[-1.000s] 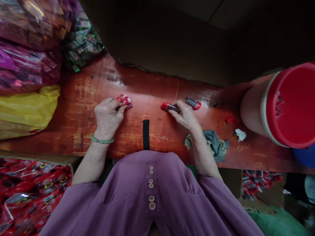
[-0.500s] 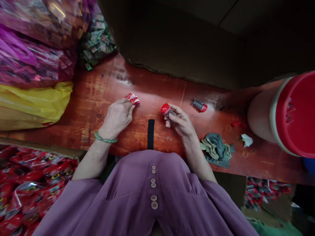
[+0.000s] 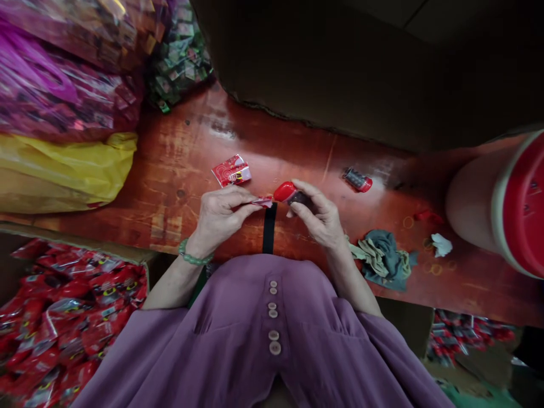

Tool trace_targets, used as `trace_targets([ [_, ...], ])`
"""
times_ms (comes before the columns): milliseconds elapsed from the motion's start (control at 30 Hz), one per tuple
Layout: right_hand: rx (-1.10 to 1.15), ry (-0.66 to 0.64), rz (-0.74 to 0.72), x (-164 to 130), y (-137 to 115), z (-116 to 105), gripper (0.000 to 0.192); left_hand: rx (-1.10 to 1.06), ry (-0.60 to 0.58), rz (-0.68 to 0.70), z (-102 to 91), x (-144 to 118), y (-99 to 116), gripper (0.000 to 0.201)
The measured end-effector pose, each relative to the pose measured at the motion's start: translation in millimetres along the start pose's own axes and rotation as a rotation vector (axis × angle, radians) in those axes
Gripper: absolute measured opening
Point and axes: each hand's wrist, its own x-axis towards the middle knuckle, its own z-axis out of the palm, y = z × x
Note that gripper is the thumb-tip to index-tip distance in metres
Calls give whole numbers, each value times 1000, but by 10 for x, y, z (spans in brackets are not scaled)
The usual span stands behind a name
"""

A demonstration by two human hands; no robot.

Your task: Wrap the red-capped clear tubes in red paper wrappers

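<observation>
My left hand [image 3: 225, 218] pinches a small red-and-white label [image 3: 264, 202] between thumb and fingertips. Right beside the label's tip is a small clear jar [image 3: 293, 195] with a red cap and dark contents, gripped in my right hand [image 3: 318, 215]. The jar is tilted, its cap pointing left toward the label; whether the two touch I cannot tell. Just beyond my left hand a stack of red printed labels [image 3: 232, 171] lies on the table. A second red-capped jar [image 3: 357, 179] with dark contents lies on its side farther right.
Filled plastic bags [image 3: 85, 90] crowd the table's left end. A white bucket [image 3: 478, 195] with a red lid stands at right, near a crumpled grey-green cloth [image 3: 378, 258]. A large cardboard box [image 3: 323, 73] borders the back. Red packets [image 3: 76, 317] fill a box at lower left.
My left hand has moved right, bringing a label away from the stack to the jar. The jar in my right hand has tipped further sideways. The view has shifted slightly.
</observation>
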Motion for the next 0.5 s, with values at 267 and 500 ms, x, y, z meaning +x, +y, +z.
trace_targets([
  [267,-399,-211,-175,-28,-148,-91,39,-111,-32,-116,24,-16,-5,5],
  [500,-545,-412,-88,25,-213,-138,35,-205,-170,-228,124,-66,-78,5],
])
